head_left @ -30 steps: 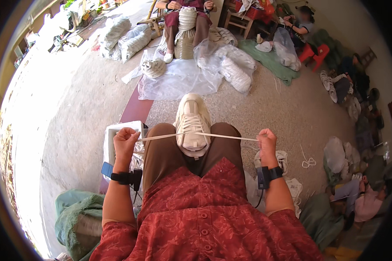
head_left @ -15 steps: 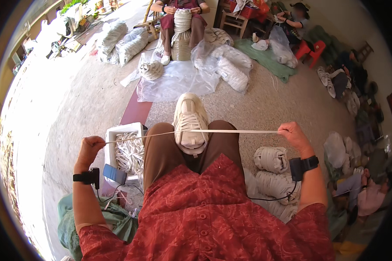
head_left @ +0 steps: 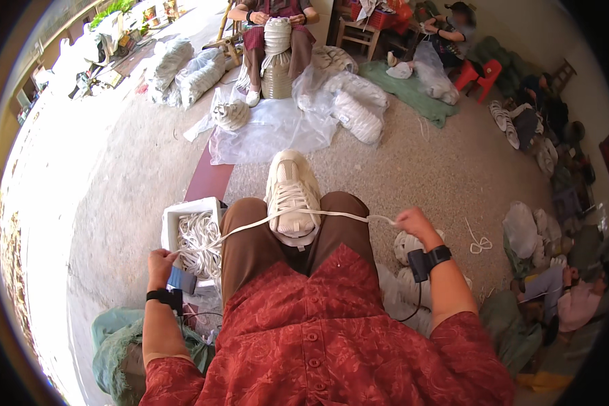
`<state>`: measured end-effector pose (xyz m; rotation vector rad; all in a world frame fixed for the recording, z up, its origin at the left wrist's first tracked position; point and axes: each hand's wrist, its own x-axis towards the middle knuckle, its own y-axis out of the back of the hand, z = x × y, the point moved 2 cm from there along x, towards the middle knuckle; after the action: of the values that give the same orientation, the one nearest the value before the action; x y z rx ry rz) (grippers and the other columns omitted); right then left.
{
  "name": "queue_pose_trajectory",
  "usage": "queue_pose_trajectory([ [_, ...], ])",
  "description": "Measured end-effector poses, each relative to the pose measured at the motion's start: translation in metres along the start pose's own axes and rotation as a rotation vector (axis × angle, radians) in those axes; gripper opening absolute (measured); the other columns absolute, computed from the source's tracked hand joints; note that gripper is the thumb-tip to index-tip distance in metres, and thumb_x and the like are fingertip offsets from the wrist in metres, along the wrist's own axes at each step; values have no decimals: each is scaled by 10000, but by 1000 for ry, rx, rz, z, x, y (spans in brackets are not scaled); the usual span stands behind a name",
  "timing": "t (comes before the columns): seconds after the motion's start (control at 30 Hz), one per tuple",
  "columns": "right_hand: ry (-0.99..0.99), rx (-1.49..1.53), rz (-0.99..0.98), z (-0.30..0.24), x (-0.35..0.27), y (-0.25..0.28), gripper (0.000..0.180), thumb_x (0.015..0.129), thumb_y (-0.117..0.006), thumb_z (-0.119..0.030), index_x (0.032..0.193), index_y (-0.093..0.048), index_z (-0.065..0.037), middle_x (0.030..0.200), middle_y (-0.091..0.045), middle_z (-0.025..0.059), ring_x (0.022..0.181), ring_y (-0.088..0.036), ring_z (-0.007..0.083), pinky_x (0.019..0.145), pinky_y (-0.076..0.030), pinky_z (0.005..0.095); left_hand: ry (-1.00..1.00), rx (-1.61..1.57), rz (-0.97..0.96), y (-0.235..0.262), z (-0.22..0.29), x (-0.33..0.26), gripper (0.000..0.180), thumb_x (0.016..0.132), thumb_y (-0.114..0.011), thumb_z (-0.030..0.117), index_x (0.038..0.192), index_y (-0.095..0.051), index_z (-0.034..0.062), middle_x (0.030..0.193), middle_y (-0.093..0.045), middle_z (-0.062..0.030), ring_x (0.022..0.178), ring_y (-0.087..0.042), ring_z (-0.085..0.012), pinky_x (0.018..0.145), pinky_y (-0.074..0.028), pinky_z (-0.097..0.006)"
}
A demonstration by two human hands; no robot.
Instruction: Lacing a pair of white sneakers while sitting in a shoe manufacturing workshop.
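Observation:
A cream sneaker stands between my knees, its toe pointing away from me. A long white shoelace runs across the shoe's top from one hand to the other, sagging in loose curves. On the left, my left hand pinches one length of it, beside a white box heaped with white shoelaces. Closed around the other length, my right hand is out past my right knee, above a pale bundle. Laces cross the sneaker's front in several rows.
Ahead, a seated person works at a tall stack of pale pieces beside clear plastic sheeting. Bagged pale bundles lie around. Green sacking sits at my left. A loose white lace lies on the floor to the right.
Both hands have come inward and lower, closer to my body. The lace, pulled straight before, now hangs slack over the shoe and my thighs.

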<state>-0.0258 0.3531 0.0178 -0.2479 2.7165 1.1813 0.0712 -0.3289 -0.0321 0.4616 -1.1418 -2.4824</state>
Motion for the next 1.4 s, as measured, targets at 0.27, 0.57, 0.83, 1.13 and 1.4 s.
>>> queue_pose_trajectory([
  [0.27,359,227,-369,-154,43,-95,125,675,-693,-53,622,-584,-21,571,-560,44,601,-566,120,546,-448,260,-239,-633,-891,-74,226,-36,77,778,-659,85,733,-624,32,659,-576,19,574,-512,-49,519,-404,-178],
  [0.57,327,370,292,-152,43,-132,172,632,-730,-61,609,-568,-7,756,-563,116,728,-557,238,638,-455,350,-238,-753,-554,-132,244,-16,21,762,-643,20,750,-625,19,669,-575,26,583,-493,-40,534,-403,-182],
  [0.83,357,154,395,-162,51,-138,183,712,-656,-96,651,-496,-31,638,-541,163,650,-545,365,580,-432,443,-299,-793,-555,-129,243,-7,30,768,-629,14,740,-616,13,645,-555,36,561,-469,-34,514,-371,-183],
  [1.13,496,-166,545,-163,31,-153,171,776,-600,-131,663,-516,-34,636,-530,180,616,-542,385,557,-428,477,-298,-789,-522,-138,233,-17,24,772,-629,32,752,-620,42,675,-566,49,601,-496,-32,553,-404,-188],
  [1.4,535,-233,470,-163,17,-154,90,708,-517,14,789,-553,30,756,-547,189,728,-560,359,680,-466,437,-360,-751,-460,-126,240,-43,52,771,-643,55,780,-623,7,687,-585,21,620,-510,-51,570,-427,-215],
])
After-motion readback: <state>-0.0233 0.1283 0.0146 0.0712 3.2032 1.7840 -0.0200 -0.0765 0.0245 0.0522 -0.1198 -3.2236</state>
